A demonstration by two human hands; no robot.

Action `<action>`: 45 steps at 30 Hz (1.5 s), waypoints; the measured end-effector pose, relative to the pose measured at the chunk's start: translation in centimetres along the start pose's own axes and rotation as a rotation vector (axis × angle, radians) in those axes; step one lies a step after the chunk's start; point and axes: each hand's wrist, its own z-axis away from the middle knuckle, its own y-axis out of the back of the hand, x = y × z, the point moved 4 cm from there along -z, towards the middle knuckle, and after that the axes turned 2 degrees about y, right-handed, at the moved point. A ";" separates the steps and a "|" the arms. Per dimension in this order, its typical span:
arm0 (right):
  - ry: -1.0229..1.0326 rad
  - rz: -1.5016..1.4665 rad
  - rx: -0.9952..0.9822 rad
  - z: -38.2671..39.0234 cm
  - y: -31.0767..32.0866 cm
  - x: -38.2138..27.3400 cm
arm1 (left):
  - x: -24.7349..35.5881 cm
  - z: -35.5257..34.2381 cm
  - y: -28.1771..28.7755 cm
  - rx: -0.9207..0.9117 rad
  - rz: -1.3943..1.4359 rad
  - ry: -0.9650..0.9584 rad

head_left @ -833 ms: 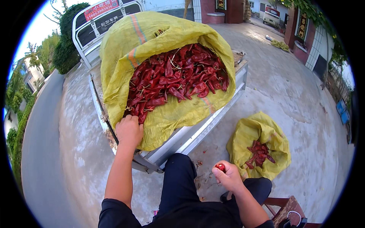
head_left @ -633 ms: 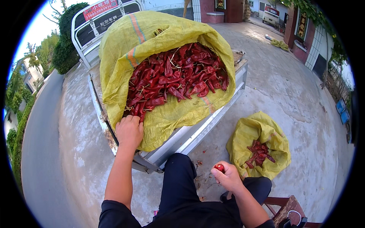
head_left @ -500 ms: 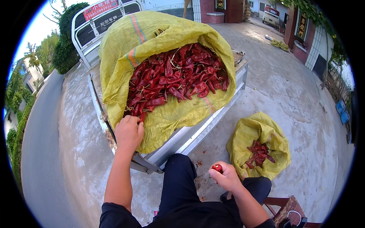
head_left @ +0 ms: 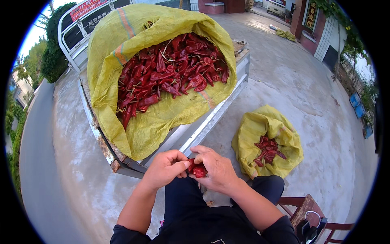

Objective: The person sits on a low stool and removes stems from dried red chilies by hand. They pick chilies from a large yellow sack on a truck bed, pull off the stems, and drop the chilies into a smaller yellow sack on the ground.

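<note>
Above my lap, my two hands meet over red chili peppers (head_left: 198, 170). My right hand (head_left: 217, 168) curls around them, their glossy red ends showing between thumb and fingers. From the other side my left hand (head_left: 165, 170) pinches at a chili pepper, thumb and forefinger pressed together; its fingertips are partly hidden. Beyond my hands, a big yellow woven sack (head_left: 178, 114) lies on its side with its mouth open toward me. Many dried red chili peppers (head_left: 162, 77) fill it, some with pale stems.
The big sack rests on a truck bed with a metal side rail (head_left: 211, 122). A smaller yellow sack (head_left: 290, 150) stands open on the concrete to my right, with darker chili peppers (head_left: 268, 150) inside. A wooden stool (head_left: 306, 209) holding a cabled device is at lower right.
My left hand has come from the big sack's mouth down to my right hand. The right hand has moved left and slightly up, still holding chili peppers. The view has shifted right.
</note>
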 end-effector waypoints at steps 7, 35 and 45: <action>-0.286 -0.172 -0.046 2.4 0.1 1.7 | 0.4 -0.1 -2.9 -0.021 -0.225 -0.531; -0.490 -0.793 -0.201 4.8 0.8 2.9 | -5.3 -2.2 -9.2 -0.099 0.951 -0.109; -0.458 -0.790 -0.057 4.6 0.6 2.6 | -4.4 -2.6 -9.1 0.011 0.978 -0.104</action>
